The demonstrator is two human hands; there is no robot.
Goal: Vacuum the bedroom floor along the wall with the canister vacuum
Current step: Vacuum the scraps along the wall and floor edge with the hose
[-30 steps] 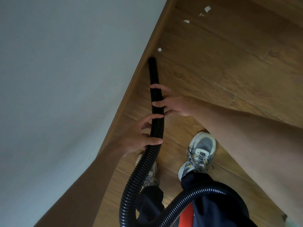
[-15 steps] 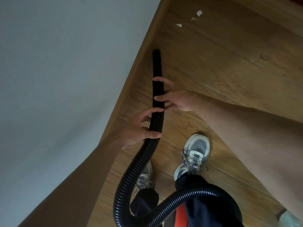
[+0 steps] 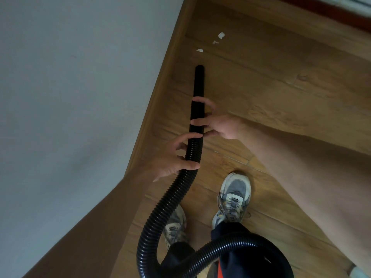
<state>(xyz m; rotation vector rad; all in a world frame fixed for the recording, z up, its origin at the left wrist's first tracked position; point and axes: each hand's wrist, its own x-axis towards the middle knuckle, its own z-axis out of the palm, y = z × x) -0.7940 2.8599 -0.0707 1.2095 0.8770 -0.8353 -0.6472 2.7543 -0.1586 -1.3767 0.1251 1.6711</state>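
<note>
A black ribbed vacuum hose [image 3: 160,205] loops up from the bottom of the head view and ends in a smooth black nozzle [image 3: 198,81] whose tip lies on the wooden floor [image 3: 271,93] close to the wooden skirting board [image 3: 160,87]. My left hand [image 3: 174,157] grips the ribbed hose just behind the nozzle. My right hand [image 3: 216,123] holds the smooth tube further forward, fingers curled over it. Three small white paper scraps [image 3: 216,42] lie on the floor just beyond the nozzle tip. A red piece of the canister [image 3: 221,269] shows at the bottom edge.
The pale grey wall [image 3: 70,97] fills the left side. My two grey sneakers [image 3: 234,195] stand on the floor behind the hose, the left one partly hidden. A dark red strip [image 3: 341,15] runs along the top right corner.
The nozzle has slid forward along the skirting board toward the three scraps. A scrap that lay by the nozzle tip one second ago is gone. Both hands keep their grip.
</note>
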